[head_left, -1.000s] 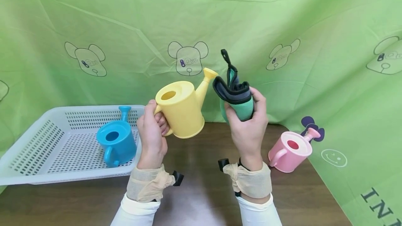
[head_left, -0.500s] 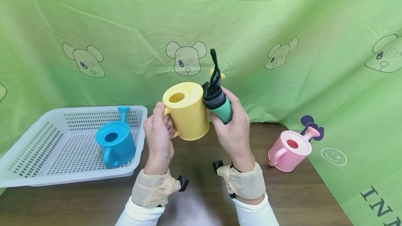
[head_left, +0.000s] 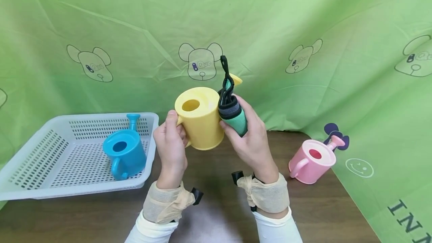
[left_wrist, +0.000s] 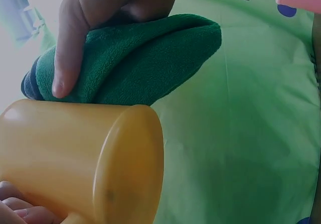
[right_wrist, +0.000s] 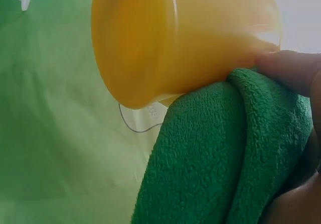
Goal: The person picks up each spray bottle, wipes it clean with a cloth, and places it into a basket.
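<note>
My left hand (head_left: 171,147) grips the handle of a yellow toy watering can (head_left: 202,128), raised above the table with its top opening facing up. In my right hand (head_left: 251,140) is a folded green cleaning cloth (head_left: 238,122), fuzzy, with black edging and a hanging loop. The cloth lies against the can's right side, partly hiding its spout. The left wrist view shows the right thumb (left_wrist: 67,66) over the cloth (left_wrist: 145,68), just above the can's wall (left_wrist: 60,138). From the right wrist, the cloth (right_wrist: 210,143) covers part of the can's side near its base (right_wrist: 128,43).
A white perforated basket (head_left: 64,190) stands on the left with a blue watering can (head_left: 129,153) inside. On the brown table (head_left: 216,198) at right is a pink watering can (head_left: 308,170). A green printed curtain (head_left: 145,18) hangs behind and along the right.
My right hand has brought the cloth leftward against the yellow watering can, now overlapping its spout. The left hand has shifted the can slightly right. The other cans stay in place.
</note>
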`<state>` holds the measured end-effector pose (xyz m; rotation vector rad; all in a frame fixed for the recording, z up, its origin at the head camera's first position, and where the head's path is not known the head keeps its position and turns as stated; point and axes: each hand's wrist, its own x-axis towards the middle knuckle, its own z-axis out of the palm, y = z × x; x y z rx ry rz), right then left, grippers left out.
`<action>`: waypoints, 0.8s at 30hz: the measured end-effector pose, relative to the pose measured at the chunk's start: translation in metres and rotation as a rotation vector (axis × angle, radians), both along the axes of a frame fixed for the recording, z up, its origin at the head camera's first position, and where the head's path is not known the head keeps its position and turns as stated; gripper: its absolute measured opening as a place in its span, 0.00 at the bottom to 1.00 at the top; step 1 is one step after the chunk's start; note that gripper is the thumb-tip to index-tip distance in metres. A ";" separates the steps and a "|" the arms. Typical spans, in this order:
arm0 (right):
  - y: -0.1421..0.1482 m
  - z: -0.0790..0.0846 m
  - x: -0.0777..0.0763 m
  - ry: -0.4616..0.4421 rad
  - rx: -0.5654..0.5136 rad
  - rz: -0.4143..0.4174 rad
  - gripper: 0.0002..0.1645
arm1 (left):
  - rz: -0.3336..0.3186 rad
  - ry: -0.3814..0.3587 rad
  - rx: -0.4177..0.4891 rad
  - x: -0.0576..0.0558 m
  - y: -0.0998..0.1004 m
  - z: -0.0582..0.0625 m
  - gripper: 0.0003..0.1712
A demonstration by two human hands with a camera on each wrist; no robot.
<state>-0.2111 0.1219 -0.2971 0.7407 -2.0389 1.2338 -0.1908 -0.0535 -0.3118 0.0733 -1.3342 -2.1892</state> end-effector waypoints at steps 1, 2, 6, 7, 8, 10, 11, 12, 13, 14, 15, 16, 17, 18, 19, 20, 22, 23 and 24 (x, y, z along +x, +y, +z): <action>0.001 0.000 0.000 0.004 -0.003 0.002 0.39 | 0.004 0.004 -0.002 0.000 0.001 0.000 0.32; 0.001 0.000 0.000 0.009 -0.005 0.004 0.39 | 0.007 0.010 -0.003 0.000 0.002 -0.001 0.32; 0.001 0.000 -0.001 0.027 -0.004 0.007 0.37 | 0.017 0.037 0.015 0.001 0.004 -0.001 0.32; 0.000 0.000 -0.001 0.032 0.002 0.008 0.36 | 0.022 0.046 0.022 0.001 0.004 -0.001 0.32; 0.000 0.000 -0.002 0.037 0.012 0.009 0.36 | 0.028 0.055 0.028 0.001 0.004 -0.001 0.32; -0.001 0.000 -0.002 0.047 0.037 0.010 0.36 | 0.038 0.073 0.044 0.001 0.004 0.000 0.33; -0.002 0.000 -0.003 0.053 0.052 0.009 0.37 | 0.040 0.084 0.052 0.001 0.004 0.001 0.33; -0.002 0.000 -0.003 0.057 0.068 0.009 0.37 | 0.043 0.092 0.058 0.001 0.004 0.001 0.33; -0.003 -0.001 -0.003 0.059 0.085 0.009 0.38 | 0.043 0.098 0.063 0.002 0.004 0.002 0.33; -0.003 -0.001 -0.003 0.060 0.097 0.011 0.38 | 0.041 0.106 0.069 0.002 0.003 0.002 0.33; -0.003 -0.001 -0.003 0.061 0.108 0.013 0.38 | 0.038 0.115 0.073 0.002 0.003 0.003 0.33; -0.004 -0.001 -0.003 0.060 0.116 0.016 0.38 | 0.035 0.124 0.077 0.002 0.002 0.004 0.32; -0.004 -0.001 -0.003 0.060 0.124 0.016 0.38 | 0.031 0.134 0.084 0.002 0.001 0.004 0.32; -0.004 -0.001 -0.004 0.062 0.131 0.018 0.38 | 0.029 0.140 0.087 0.002 0.000 0.005 0.32; -0.004 -0.001 -0.004 0.063 0.139 0.019 0.38 | 0.024 0.147 0.093 0.002 -0.001 0.006 0.32; -0.004 -0.002 -0.004 0.065 0.147 0.019 0.37 | 0.022 0.153 0.099 0.002 -0.002 0.007 0.31; -0.004 -0.003 -0.004 0.064 0.166 0.017 0.37 | 0.018 0.157 0.110 0.003 -0.004 0.008 0.31; -0.004 -0.004 -0.004 0.063 0.178 0.016 0.37 | 0.017 0.155 0.114 0.004 -0.005 0.008 0.31; -0.003 -0.004 -0.004 0.062 0.188 0.014 0.37 | 0.019 0.153 0.115 0.004 -0.005 0.008 0.31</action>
